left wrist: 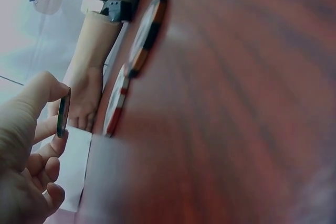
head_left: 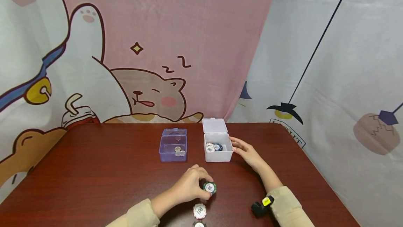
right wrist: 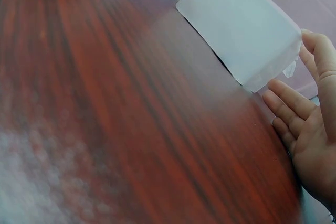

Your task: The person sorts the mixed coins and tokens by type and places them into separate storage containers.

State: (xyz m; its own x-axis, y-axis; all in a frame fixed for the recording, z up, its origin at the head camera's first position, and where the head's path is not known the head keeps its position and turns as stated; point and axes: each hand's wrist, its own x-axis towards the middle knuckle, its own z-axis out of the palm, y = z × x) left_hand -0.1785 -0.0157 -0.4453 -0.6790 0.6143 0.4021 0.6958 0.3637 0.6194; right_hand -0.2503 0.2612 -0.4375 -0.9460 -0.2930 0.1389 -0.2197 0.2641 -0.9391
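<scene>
Between thumb and fingers my left hand [head_left: 190, 185] pinches a green-edged poker chip [head_left: 209, 188] over the table. In the left wrist view this chip [left wrist: 63, 113] appears edge-on at the fingertips. Just below that hand lies a white and red poker chip [head_left: 199, 212] marked 100, with a dark-edged poker chip [head_left: 199, 224] at the frame's bottom edge. My right hand [head_left: 247, 153] rests its extended fingers against the right side of an open white plastic box [head_left: 219, 156]. White and blue poker chips [head_left: 214, 147] lie inside that box.
A purple see-through box [head_left: 167, 156] with its lid raised stands left of the white box, holding several small clear round pieces [head_left: 179, 151]. A black device [head_left: 261, 207] is on the right wrist. Behind the dark red table [head_left: 104, 164] hangs a cartoon-print cloth [head_left: 204, 38].
</scene>
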